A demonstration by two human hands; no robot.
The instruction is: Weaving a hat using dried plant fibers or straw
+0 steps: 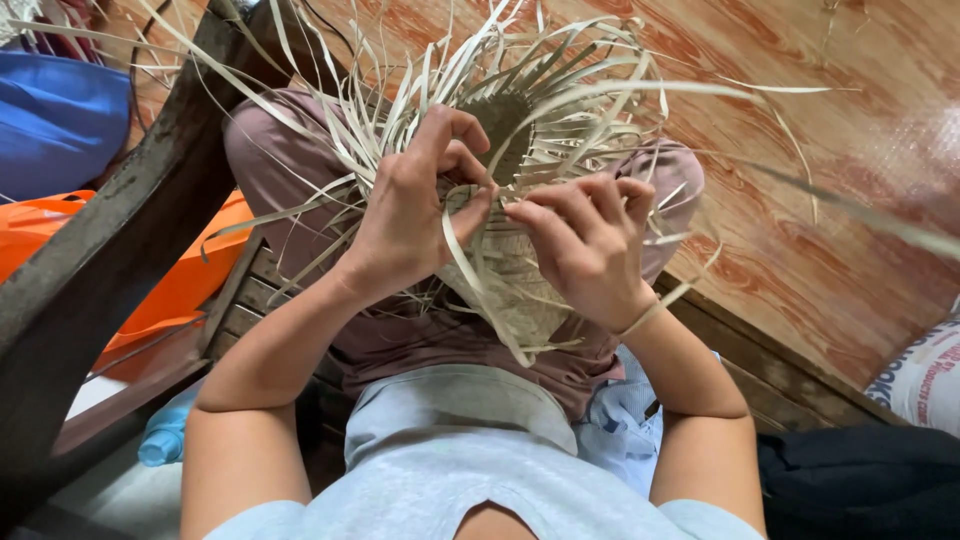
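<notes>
Reddish wood-grain flooring [800,200] spreads out under me, and I sit cross-legged on a slatted wooden seat [245,300] with a dark wooden beam [120,230] slanting past my left side. An orange bag [170,290] and a blue bag [55,120] lie beyond that beam, and a white sack [925,380] sits at the far right edge.

On my lap, over my mauve trousers [280,160], I hold a half-woven piece [510,290] of pale flat strips. Its woven part hangs down between my wrists, and loose strips [560,90] fan out from it above my hands in every direction.

My left hand [405,215] is curled, not flat: the fingers [455,130] arch over the top of the weave, and the thumb and forefinger are pinched together on one strip [460,250] that bends down toward my lap. My right hand [590,250] is half closed, its fingers bent inward and pressing against the woven edge, with the fingertips just beside my left thumb. The two hands almost touch at the middle of the piece. A thin strip loops around my right wrist. I cannot tell whether my right fingers grip a strip of their own or only steady the weave.
</notes>
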